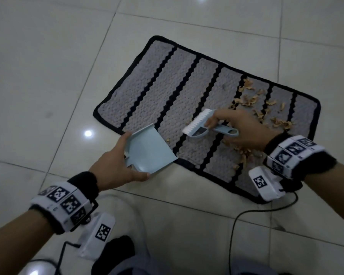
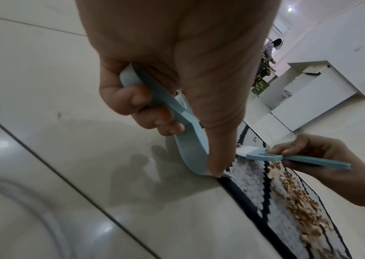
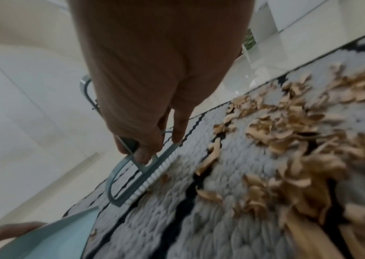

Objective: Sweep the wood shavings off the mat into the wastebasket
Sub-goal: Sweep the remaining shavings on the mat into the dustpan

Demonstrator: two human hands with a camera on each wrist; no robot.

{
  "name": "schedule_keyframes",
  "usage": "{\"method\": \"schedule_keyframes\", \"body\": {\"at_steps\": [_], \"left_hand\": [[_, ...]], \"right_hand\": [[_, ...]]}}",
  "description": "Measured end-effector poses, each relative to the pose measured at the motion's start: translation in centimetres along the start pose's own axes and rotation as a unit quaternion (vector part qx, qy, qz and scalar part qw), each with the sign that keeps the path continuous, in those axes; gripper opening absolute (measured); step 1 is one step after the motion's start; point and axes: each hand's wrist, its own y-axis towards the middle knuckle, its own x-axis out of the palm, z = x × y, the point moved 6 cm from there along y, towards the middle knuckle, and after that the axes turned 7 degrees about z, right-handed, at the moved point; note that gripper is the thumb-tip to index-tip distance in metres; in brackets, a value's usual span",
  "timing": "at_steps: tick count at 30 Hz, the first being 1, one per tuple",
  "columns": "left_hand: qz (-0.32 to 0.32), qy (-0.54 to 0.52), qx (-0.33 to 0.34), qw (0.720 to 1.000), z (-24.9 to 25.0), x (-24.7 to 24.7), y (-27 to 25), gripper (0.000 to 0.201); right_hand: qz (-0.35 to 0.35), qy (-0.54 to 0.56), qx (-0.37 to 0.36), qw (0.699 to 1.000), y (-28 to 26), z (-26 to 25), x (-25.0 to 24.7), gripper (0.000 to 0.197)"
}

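A grey mat [image 1: 187, 90] with black stripes lies on the tiled floor. Tan wood shavings [image 1: 250, 100] are scattered over its right part, shavings [image 3: 287, 140] filling the right wrist view. My left hand [image 1: 115, 165] grips a light blue dustpan [image 1: 149, 149] by its handle, with the pan's edge at the mat's near border; the dustpan [image 2: 190, 140] shows in the left wrist view too. My right hand [image 1: 240, 128] holds a light blue brush [image 1: 203, 124] with white bristles above the mat, left of the shavings. No wastebasket can be seen from the head camera.
White floor tiles [image 1: 48, 76] surround the mat. A black cable [image 1: 246, 215] trails over the floor by my right wrist. White cabinets [image 2: 310, 87] and a person [image 2: 268, 57] stand far off, with a green basket [image 2: 260, 86] beside them.
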Motion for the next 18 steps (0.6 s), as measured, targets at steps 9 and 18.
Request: {"method": "schedule_keyframes", "body": {"at_steps": [9,18], "left_hand": [[0.02,0.01,0.003,1.0,-0.7,-0.5,-0.5,0.121],[0.03,-0.009,0.004,1.0,-0.2,-0.1,-1.0,0.112]], "right_hand": [[0.052,0.067,-0.094,0.992,5.0,-5.8,0.8,0.02],[-0.086,-0.019,-0.076,0.993,2.4,-2.4,3.4,0.02]]}}
